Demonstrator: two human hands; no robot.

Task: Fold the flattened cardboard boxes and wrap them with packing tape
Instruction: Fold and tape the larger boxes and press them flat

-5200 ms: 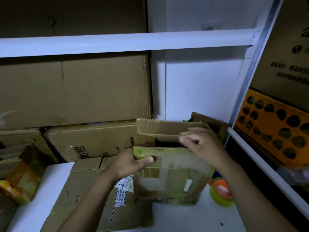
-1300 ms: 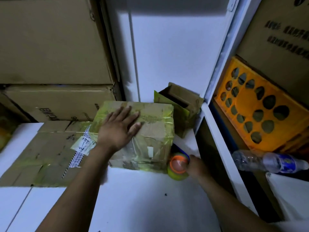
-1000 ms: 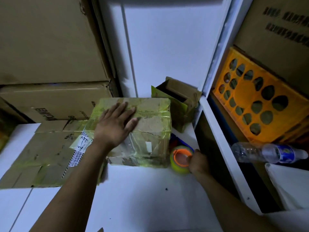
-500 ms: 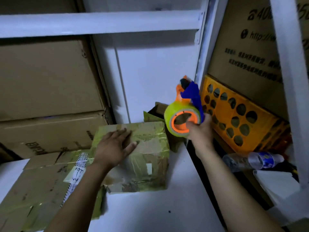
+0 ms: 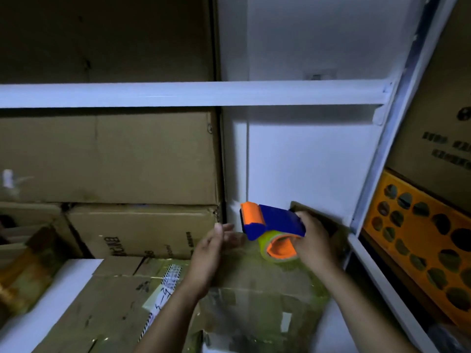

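Observation:
A folded cardboard box (image 5: 257, 299), wrapped in yellowish tape, stands on the white table (image 5: 68, 281) in front of me. My right hand (image 5: 314, 245) grips a blue and orange tape dispenser (image 5: 272, 225) with a yellow-green roll, holding it above the box's far edge. My left hand (image 5: 214, 248) hovers over the box's far left corner with fingers straight, reaching toward the dispenser's orange front. A flattened cardboard box (image 5: 112, 301) with a white label lies on the table to the left of the folded one.
Large cardboard cartons (image 5: 122, 161) are stacked at the back left under a white shelf bar (image 5: 191, 94). An open small box (image 5: 328, 225) sits behind my right hand. An orange perforated crate (image 5: 418, 233) stands at the right beyond a white frame post (image 5: 379, 159).
My right hand lifted the tape dispenser off the table and brought it over the box. My left hand left the box top and rose toward the dispenser. The view tilted up.

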